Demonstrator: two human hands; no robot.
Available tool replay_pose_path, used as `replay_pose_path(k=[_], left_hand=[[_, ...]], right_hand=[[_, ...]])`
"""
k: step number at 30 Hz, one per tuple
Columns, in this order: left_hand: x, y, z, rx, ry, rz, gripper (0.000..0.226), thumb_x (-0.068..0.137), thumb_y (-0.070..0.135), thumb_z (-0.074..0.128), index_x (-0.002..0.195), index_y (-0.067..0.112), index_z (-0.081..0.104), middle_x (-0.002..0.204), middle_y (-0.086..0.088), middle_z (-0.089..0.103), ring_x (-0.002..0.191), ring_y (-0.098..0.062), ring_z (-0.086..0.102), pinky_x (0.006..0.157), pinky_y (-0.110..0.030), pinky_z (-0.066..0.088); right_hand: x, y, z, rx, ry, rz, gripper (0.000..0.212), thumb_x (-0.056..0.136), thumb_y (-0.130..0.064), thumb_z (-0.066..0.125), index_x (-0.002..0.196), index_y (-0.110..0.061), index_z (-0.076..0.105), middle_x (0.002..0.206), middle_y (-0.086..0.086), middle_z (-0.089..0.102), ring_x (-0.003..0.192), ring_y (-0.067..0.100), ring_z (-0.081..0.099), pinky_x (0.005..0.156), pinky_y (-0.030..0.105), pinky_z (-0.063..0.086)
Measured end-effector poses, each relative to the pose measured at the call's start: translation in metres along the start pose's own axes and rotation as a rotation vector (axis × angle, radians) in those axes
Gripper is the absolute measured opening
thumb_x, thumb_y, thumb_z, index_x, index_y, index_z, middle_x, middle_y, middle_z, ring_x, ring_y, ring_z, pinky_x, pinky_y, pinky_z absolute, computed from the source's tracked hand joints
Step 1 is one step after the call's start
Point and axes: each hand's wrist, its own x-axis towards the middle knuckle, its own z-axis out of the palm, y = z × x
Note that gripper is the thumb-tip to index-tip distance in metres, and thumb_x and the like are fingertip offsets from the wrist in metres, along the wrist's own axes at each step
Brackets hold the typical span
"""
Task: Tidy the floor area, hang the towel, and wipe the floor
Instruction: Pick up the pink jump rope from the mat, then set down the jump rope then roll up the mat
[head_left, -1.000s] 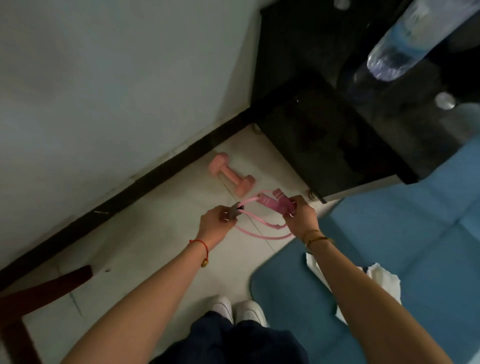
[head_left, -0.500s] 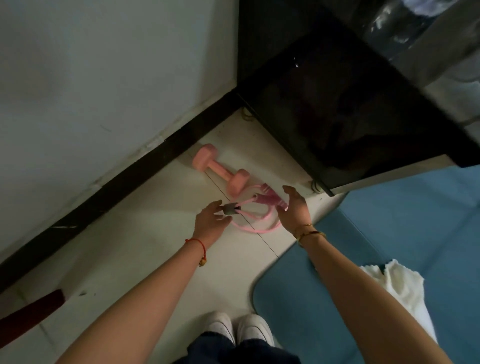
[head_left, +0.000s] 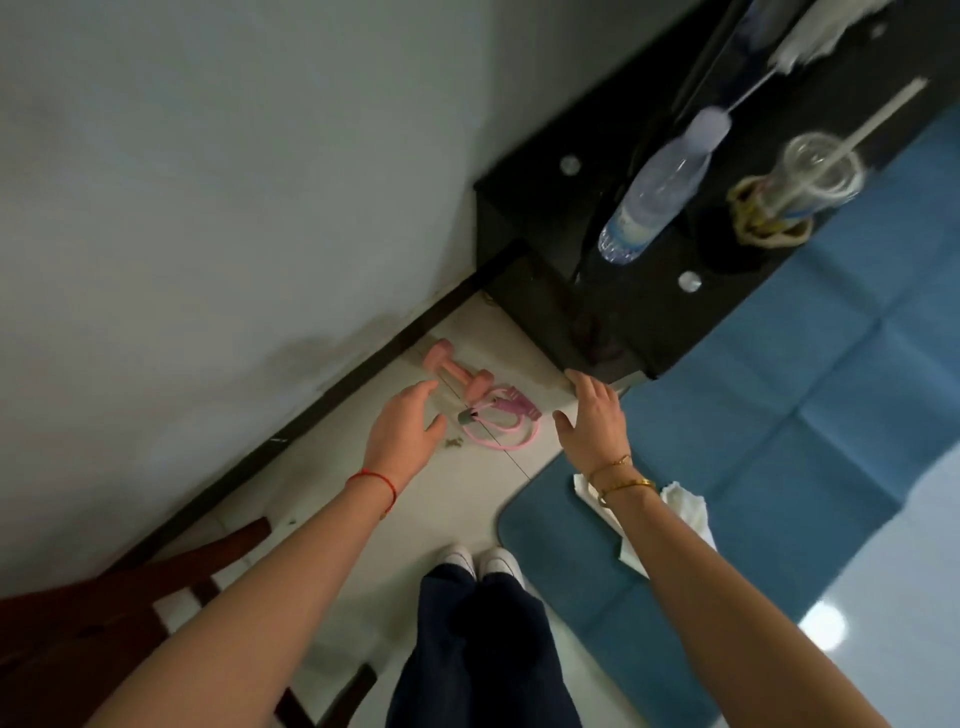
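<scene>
Now | left hand (head_left: 402, 428) fingers spread, empty | right hand (head_left: 592, 421) fingers spread, empty | pink jump rope (head_left: 498, 421) on floor (head_left: 322, 488) between them, touching pink dumbbell (head_left: 457, 371)

A pale pink dumbbell (head_left: 457, 371) lies on the off-white tiled floor (head_left: 332, 483), and at its 4 o'clock is a brighter pink skipping rope (head_left: 501, 423) with a grey handle end, while the wall (head_left: 208, 182) is pale grey above a black skirting strip (head_left: 332, 402). At 3 o'clock the mat (head_left: 779, 441) is plain mid-blue with a white towel (head_left: 685, 512) on it; the table (head_left: 649, 291) at 1 o'clock is glossy black, bearing a clear bottle (head_left: 660, 192) with a blue-and-white label. The left wrist wears a red string (head_left: 374, 480), the right wrist gold bangles (head_left: 623, 483); the trousers (head_left: 478, 649) are dark navy, the shoes (head_left: 480, 561) white, and the chair (head_left: 130, 597) at 8 o'clock is reddish-brown.
</scene>
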Motion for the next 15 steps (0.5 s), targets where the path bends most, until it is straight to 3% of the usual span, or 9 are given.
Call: replay_pose_path(k=[4, 7, 15], left_hand=[[-0.057, 0.061, -0.077, 0.093, 0.050, 0.163, 0.056, 0.088, 0.014, 0.064, 0.141, 0.016, 0.046, 0.129, -0.011, 0.060, 0.119, -0.027, 0.055, 0.098, -0.036, 0.044], [-0.096, 0.099, -0.122, 0.142, 0.087, 0.228, 0.050, 0.088, 0.012, 0.064, 0.136, 0.011, 0.051, 0.130, -0.012, 0.059, 0.120, -0.029, 0.054, 0.100, -0.031, 0.039], [-0.198, 0.158, -0.186, 0.257, 0.052, 0.387, 0.046, 0.092, 0.021, 0.062, 0.136, 0.013, 0.051, 0.133, -0.007, 0.057, 0.123, -0.022, 0.051, 0.102, -0.028, 0.038]], right_hand=[[-0.058, -0.039, -0.082, 0.048, 0.045, -0.020, 0.057, 0.088, -0.014, 0.060, 0.141, -0.010, 0.040, 0.141, 0.011, 0.045, 0.133, 0.030, 0.034, 0.111, 0.042, 0.029], [-0.101, -0.059, -0.136, 0.096, 0.076, -0.044, 0.057, 0.087, -0.012, 0.061, 0.141, -0.012, 0.041, 0.140, 0.009, 0.047, 0.132, 0.029, 0.035, 0.110, 0.041, 0.030], [-0.214, -0.075, -0.228, 0.110, 0.219, -0.082, 0.052, 0.084, -0.014, 0.065, 0.134, -0.013, 0.050, 0.134, 0.007, 0.053, 0.127, 0.029, 0.042, 0.106, 0.041, 0.036]])
